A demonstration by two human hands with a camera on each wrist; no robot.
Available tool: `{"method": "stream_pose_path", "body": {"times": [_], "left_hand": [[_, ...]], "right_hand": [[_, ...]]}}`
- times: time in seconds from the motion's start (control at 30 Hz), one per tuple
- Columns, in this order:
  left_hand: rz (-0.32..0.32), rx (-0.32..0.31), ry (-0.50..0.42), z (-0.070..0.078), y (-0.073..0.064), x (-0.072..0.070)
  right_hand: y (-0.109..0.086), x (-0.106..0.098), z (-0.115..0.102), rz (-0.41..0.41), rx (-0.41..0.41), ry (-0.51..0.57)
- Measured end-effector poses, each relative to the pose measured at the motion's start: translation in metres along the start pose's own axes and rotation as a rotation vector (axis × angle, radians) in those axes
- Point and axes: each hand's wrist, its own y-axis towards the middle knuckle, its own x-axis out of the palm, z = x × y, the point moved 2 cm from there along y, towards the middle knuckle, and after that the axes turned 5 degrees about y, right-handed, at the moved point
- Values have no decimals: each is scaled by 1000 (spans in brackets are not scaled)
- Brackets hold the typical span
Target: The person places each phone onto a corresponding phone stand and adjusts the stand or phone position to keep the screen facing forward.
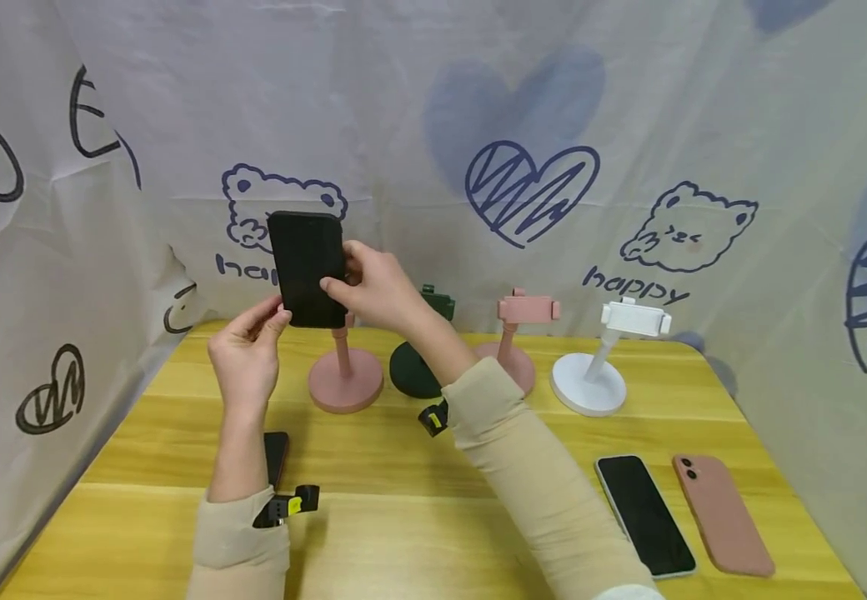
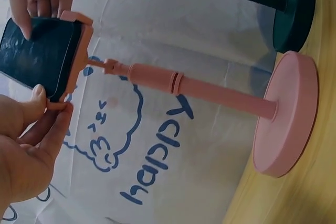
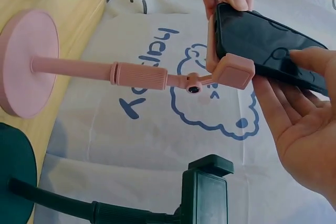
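A black smartphone (image 1: 300,258) sits against the holder of the left pink phone stand (image 2: 152,77), its dark screen facing me. My right hand (image 1: 379,285) grips the phone by its right side, thumb across the screen and fingers behind. At the lower left corner, my left hand (image 1: 244,358) pinches the end of the stand's clamp (image 2: 56,105), the thumb right at the phone's edge. In the right wrist view, the other clamp end (image 3: 236,72) hooks over the phone's near edge. The stand's round base (image 1: 346,383) rests on the table.
Beside it stand a dark green phone stand (image 1: 413,371), another pink stand (image 1: 527,310) and a white stand (image 1: 589,387). A white-edged phone (image 1: 645,515) and a pink phone (image 1: 724,517) lie at the right of the wooden table (image 1: 373,533). Another phone (image 1: 276,457) lies partly behind my left forearm.
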Motion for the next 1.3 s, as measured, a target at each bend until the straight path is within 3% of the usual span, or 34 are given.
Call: {"method": "stream_pose_path", "body": {"times": [0.17,0.3,0.47,0.67,0.93,1.3], "left_hand": [[-128,-73,92,0,-1,-4],[-247,-85,54,-1,1,-3],[-359,-84,30,-5,1,-2],[-367,-98,89,-4,0,0],[-335,-89,61,-3,-1,3],[-313,-127,36,-4,-2,0]], "right_hand": [[-3,-4,-4,124,-33,40],[0,-9,-11,210,-118,43],[2,-11,-16,252,-221,-7],[3,-13,-16,247,-288,-87],[5,-21,-17,196,-218,-76],[5,-20,-21,154,-198,-150]]}}
